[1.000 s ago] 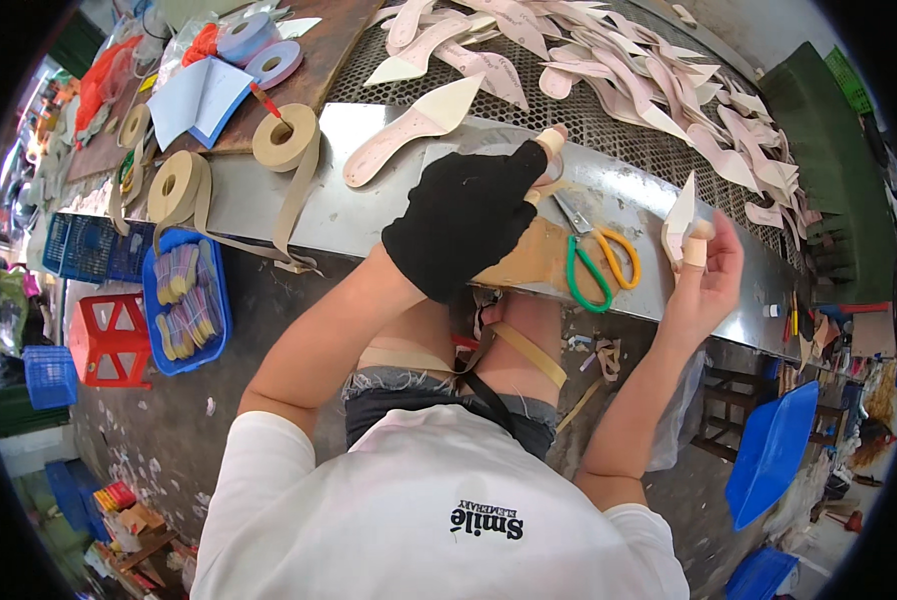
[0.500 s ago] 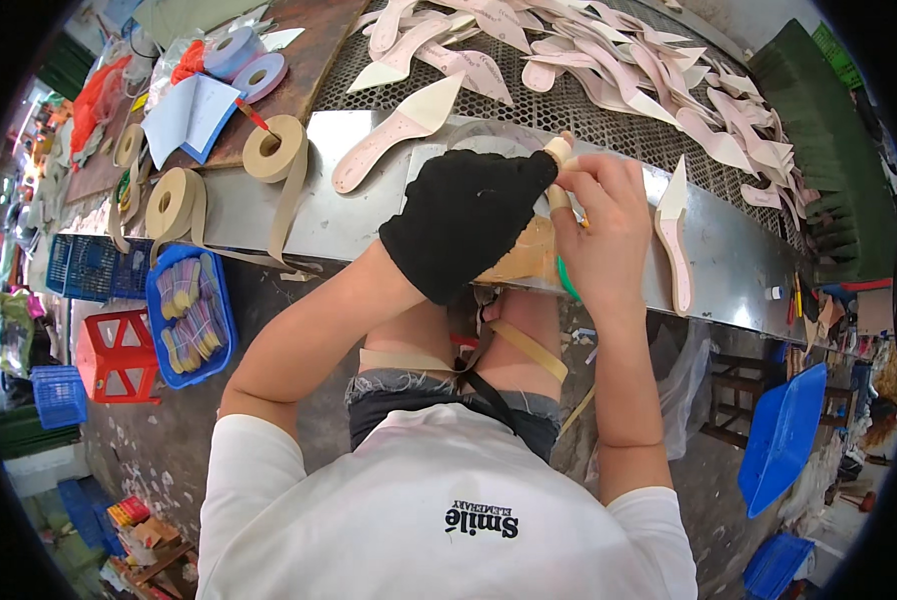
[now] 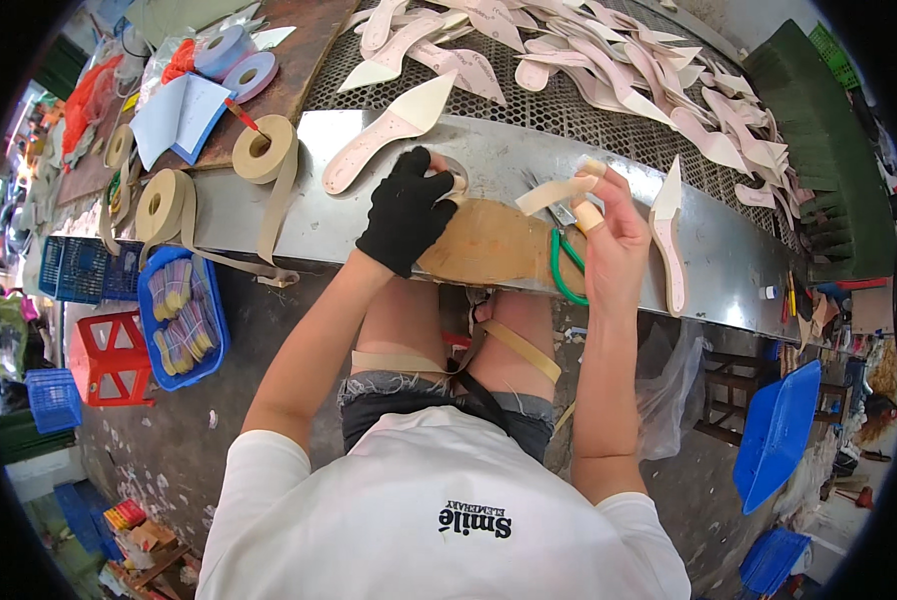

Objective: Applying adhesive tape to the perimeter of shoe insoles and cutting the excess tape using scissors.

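My right hand [image 3: 617, 220] is closed in a pinch on a short beige tape strip [image 3: 554, 194], whose free end points left. Pale covers wrap the thumb and a fingertip of that hand. My left hand [image 3: 407, 212], in a black glove with bare fingertips, is curled low over the metal bench top; what it may hold is hidden. Between the hands lies a brown board [image 3: 484, 243] at the bench's near edge. Green-handled scissors [image 3: 557, 262] lie by its right end, close to my right wrist. One pink-and-white insole [image 3: 394, 132] rests beyond my left hand, another insole [image 3: 671, 240] right of my right hand.
Many insoles [image 3: 609, 75] are heaped on the dark mesh at the back. Beige tape rolls [image 3: 266, 150] stand at left, their tails hanging over the edge. Below are a blue basket [image 3: 182, 315] of bundled pieces and a red stool [image 3: 114, 355]. A blue tray [image 3: 777, 435] stands at right.
My hands were close together and have drawn apart, the left toward the left and down to the bench. The tape strip now shows in my right hand, and the scissors and board are uncovered.
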